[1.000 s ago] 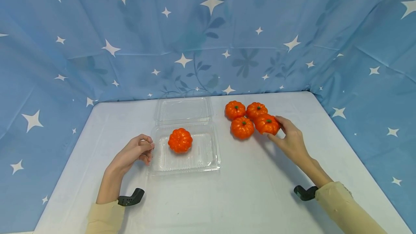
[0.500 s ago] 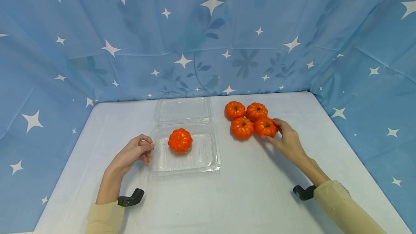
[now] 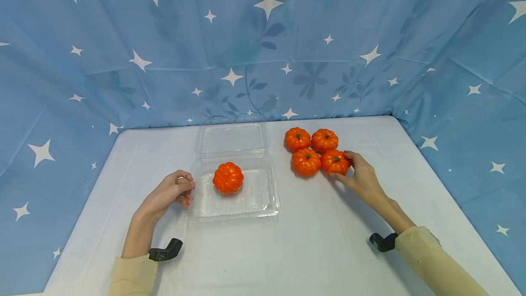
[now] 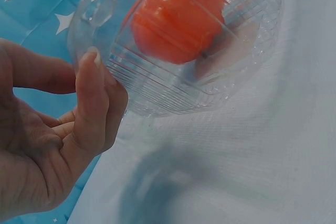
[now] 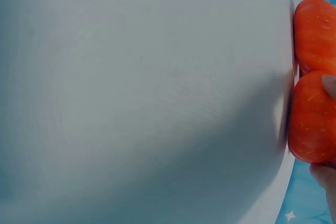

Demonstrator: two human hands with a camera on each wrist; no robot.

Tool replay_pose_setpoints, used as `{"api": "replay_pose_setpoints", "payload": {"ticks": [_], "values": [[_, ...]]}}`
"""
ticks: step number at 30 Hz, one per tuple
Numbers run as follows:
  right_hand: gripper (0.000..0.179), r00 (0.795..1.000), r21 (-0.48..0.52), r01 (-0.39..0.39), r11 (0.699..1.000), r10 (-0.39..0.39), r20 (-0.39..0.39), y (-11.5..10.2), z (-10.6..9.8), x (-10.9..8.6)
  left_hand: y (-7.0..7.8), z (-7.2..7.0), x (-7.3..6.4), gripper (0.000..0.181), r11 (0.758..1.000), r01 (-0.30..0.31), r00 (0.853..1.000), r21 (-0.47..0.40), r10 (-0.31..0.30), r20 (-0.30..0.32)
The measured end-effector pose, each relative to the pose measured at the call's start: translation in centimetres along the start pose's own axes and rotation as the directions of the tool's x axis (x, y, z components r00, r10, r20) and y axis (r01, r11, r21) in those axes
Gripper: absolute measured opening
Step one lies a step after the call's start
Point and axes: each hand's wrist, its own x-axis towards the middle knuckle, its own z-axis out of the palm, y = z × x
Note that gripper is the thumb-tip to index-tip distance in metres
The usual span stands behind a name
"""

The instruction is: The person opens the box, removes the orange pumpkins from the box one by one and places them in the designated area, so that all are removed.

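Note:
In the head view my right hand [image 3: 363,179] holds a small orange toy pumpkin [image 3: 334,162] with a green stem, thumb on its near side and fingers on its far side. That pumpkin sits at the front right of a cluster and touches its neighbour; the right wrist view shows it resting on the table. At the left, my left hand [image 3: 167,192] pinches the side rim of an open clear plastic clamshell box [image 3: 260,195]. Inside the box's base lies another orange pumpkin [image 3: 228,178], no stem showing. The left wrist view shows this pumpkin [image 4: 178,19] through the clear wall.
Three more orange pumpkins sit beside the held one: one at back left [image 3: 297,139], one at back right [image 3: 324,140], one at front left [image 3: 306,162]. The box's lid [image 3: 233,140] lies flat behind its base. A blue star-patterned curtain [image 3: 263,58] borders the white table [image 3: 312,241].
My right hand has lowered the pumpkin slightly, toward the near side and left, onto the table against the others. The left hand and the box have stayed put.

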Motion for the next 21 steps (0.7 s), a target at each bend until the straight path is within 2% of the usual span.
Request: {"api": "replay_pose_setpoints", "payload": {"ticks": [11, 21], "values": [[0.071, 1.0, -0.007, 0.016, 1.0, -0.016, 0.0, 0.25, 0.41, -0.01, -0.13, 0.04, 0.02, 0.024, 1.0, 0.004, 1.0, 0.002, -0.004, -0.001], [0.082, 0.992, -0.031, -0.062, 0.998, 0.065, 0.108, -0.1, 0.03, 0.26, -0.12, 0.08, -0.02, 0.026, 1.0, -0.003, 1.0, 0.002, 0.003, 0.001]]}}
